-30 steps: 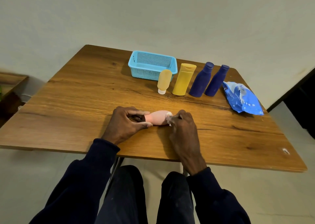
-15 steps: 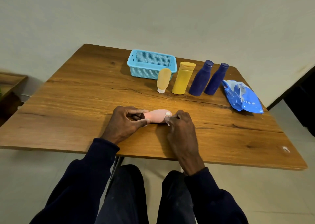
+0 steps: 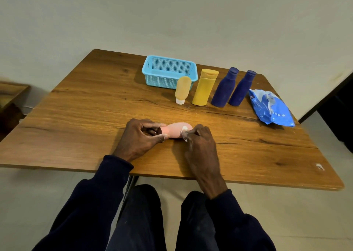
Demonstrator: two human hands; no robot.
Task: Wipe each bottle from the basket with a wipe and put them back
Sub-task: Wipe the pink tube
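A pink bottle (image 3: 174,130) lies on its side on the wooden table (image 3: 91,113), dark cap toward the left. My left hand (image 3: 142,137) grips its cap end between thumb and fingers. My right hand (image 3: 198,142) pinches a small white wipe (image 3: 184,129) against the bottle's right end. A light blue basket (image 3: 169,71) stands at the back with nothing showing inside. In front of and beside it stand a small tan tube (image 3: 183,89), a yellow bottle (image 3: 205,87) and two dark blue bottles (image 3: 225,87) (image 3: 242,88).
A blue wipe pack (image 3: 271,107) lies torn open at the table's right side. A low wooden piece of furniture (image 3: 9,96) stands on the floor at the left. My knees are under the table's near edge.
My right hand and the wipe have shifted slightly left along the pink bottle. The left hand keeps its hold on the cap end.
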